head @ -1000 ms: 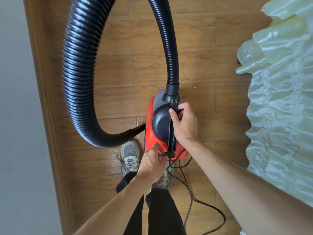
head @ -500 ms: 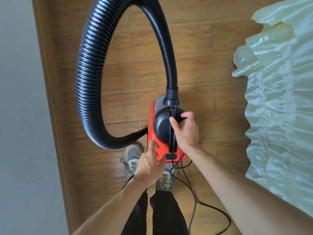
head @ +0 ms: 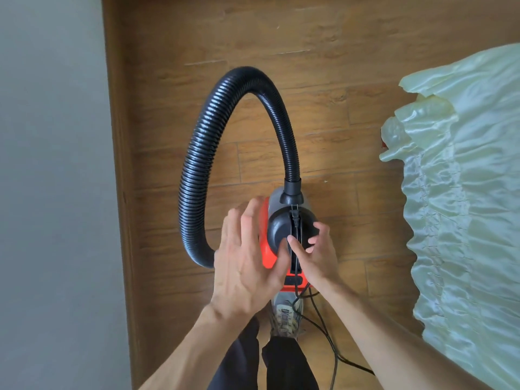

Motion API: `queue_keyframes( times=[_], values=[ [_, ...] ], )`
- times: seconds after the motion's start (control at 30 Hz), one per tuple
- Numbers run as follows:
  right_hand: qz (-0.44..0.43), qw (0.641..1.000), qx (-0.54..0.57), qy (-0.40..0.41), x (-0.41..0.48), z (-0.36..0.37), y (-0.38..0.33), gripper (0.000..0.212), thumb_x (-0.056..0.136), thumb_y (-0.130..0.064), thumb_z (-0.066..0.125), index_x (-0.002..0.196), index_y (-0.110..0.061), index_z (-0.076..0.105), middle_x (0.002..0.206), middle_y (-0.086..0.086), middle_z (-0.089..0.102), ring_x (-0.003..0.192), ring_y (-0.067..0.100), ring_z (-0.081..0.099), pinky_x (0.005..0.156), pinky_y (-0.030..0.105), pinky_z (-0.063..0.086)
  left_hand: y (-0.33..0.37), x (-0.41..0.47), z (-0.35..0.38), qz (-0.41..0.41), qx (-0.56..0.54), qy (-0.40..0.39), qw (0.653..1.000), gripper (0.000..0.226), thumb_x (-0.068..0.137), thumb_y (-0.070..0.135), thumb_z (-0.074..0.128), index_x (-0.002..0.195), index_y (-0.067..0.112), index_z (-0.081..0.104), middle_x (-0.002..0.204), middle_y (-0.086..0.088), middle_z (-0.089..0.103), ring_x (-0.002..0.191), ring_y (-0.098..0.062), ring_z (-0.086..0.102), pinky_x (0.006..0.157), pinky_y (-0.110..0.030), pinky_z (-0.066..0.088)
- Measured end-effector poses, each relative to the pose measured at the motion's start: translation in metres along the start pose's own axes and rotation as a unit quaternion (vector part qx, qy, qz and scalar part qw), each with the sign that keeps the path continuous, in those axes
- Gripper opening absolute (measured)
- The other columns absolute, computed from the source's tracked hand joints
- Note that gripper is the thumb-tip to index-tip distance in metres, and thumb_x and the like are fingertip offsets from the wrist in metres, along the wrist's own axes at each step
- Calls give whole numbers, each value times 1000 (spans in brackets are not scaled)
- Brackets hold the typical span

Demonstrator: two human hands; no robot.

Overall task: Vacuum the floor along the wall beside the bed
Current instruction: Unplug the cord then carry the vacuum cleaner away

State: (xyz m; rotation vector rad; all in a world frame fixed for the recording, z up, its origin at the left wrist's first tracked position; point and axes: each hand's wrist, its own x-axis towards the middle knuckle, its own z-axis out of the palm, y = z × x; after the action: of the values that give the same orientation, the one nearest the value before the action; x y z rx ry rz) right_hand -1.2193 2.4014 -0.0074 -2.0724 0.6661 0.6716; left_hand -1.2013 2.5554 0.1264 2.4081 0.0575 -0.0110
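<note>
A small red and grey vacuum cleaner [head: 281, 229] hangs in front of me above the wooden floor [head: 323, 66]. My right hand [head: 318, 254] grips its black handle, fingers curled round it. My left hand [head: 247, 260] is beside the red body with its fingers spread and straight, holding nothing. A black ribbed hose [head: 208, 144] loops up from the vacuum's front and curves back down on the left; its end is hidden behind my left hand. The grey wall [head: 50, 164] is on the left, the bed [head: 464, 192] on the right.
A wooden skirting board [head: 118, 164] runs along the wall's foot. The bed's pale green ruffled cover hangs to the floor at the right. A black power cord [head: 326, 333] trails from the vacuum past my shoe [head: 284, 313] and dark trouser legs.
My left hand has come off the vacuum's rear switch, risen and opened beside the body. The hose loop now sits lower and smaller in view. My right hand stays on the handle.
</note>
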Motion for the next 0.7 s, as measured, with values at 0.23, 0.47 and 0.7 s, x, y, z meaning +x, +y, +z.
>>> queue_keyframes(
  times=[0.23, 0.47, 0.7],
  values=[
    [-18, 1000, -12, 5, -6, 0, -12, 81, 84, -51, 69, 147, -16, 30, 129, 10, 50, 108, 23, 59, 83, 37, 53, -4, 30, -65, -14, 143, 175, 974, 78, 80, 41, 63, 145, 11, 32, 133, -25, 49, 120, -38, 46, 100, -44, 33],
    [-13, 1000, -24, -6, -10, 6, -11, 86, 83, -47, 73, 148, -16, 27, 134, 13, 50, 114, 25, 58, 88, 38, 52, -49, 33, -61, -119, 15, 77, 990, 77, 87, 27, 67, 152, 14, 28, 142, -8, 50, 123, -21, 50, 109, -48, 42],
    [-9, 1000, -23, -9, -11, 23, 0, 83, 83, -42, 75, 145, -17, 26, 133, 10, 53, 121, 26, 52, 91, 30, 40, -62, 23, -45, -118, -67, 75, 988, 57, 90, 10, 66, 139, 13, 38, 109, -2, 63, 98, 8, 54, 85, -4, 42]
  ],
)
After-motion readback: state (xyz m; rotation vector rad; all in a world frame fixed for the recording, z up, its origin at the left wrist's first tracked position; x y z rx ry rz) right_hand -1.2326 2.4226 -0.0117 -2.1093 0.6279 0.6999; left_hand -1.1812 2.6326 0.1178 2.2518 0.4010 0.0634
